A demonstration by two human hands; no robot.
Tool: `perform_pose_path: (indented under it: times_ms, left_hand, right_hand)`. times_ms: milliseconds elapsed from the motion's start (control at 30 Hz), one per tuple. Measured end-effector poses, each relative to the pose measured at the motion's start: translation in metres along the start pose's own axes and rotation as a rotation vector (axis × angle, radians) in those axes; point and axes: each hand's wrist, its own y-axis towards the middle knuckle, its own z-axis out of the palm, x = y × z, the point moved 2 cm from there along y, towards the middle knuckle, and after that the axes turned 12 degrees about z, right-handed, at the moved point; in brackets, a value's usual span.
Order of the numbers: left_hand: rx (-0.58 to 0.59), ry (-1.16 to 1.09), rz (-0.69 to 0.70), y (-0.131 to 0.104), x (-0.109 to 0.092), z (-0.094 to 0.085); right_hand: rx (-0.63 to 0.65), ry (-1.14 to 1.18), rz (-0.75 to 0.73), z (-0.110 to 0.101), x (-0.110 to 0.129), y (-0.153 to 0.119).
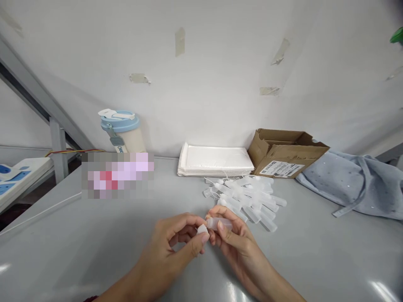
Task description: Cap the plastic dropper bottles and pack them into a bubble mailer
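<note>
My left hand [176,241] pinches a small white cap [202,229] between thumb and fingertips. A small translucent plastic bottle [220,223] lies sideways in my right hand [244,243], its neck pointing left toward the cap. Thumb and fingers are closed around the bottle's body. Cap and neck are close together; whether they touch is hidden by my fingertips. Just beyond my right hand is a heap of similar translucent bottles [248,197], some with thin white strings.
Behind the heap, a stack of white padded envelopes [217,159] and an open cardboard box [283,155] stand against the wall. Grey-blue fabric [349,182] lies at right. At left are a blue-lidded tumbler [126,130], a blurred pink item [119,174], a white cable [47,209] and a power strip [22,180].
</note>
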Motion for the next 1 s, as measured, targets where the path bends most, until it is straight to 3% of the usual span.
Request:
perform_pose_path:
  times_ms: [100,233,300,567,800,1000]
  left_hand:
    - [-0.022,0.047,0.077,0.0,0.002,0.002]
    - [-0.052,0.257,0.326,-0.001,0.002,0.001]
    - [-0.059,0.325,0.386,-0.001,0.0,-0.001]
    - [0.027,0.098,0.075,-0.002,-0.007,-0.005]
    - [0.021,0.255,0.319,-0.003,-0.005,-0.001]
    - [0.066,0.15,0.105,-0.003,0.0,0.0]
  right_hand:
    - [-0.035,-0.084,0.006,0.001,-0.007,0.001]
    - [-0.078,-0.316,-0.028,0.005,-0.011,0.002]
    - [-0.097,-0.393,-0.038,0.006,-0.008,0.001]
    - [-0.111,-0.597,-0.087,0.004,0.006,-0.006]
    - [-0.028,-0.524,-0.004,0.007,0.003,-0.007]
    - [-0.011,-0.432,0.004,0.007,-0.001,-0.007]
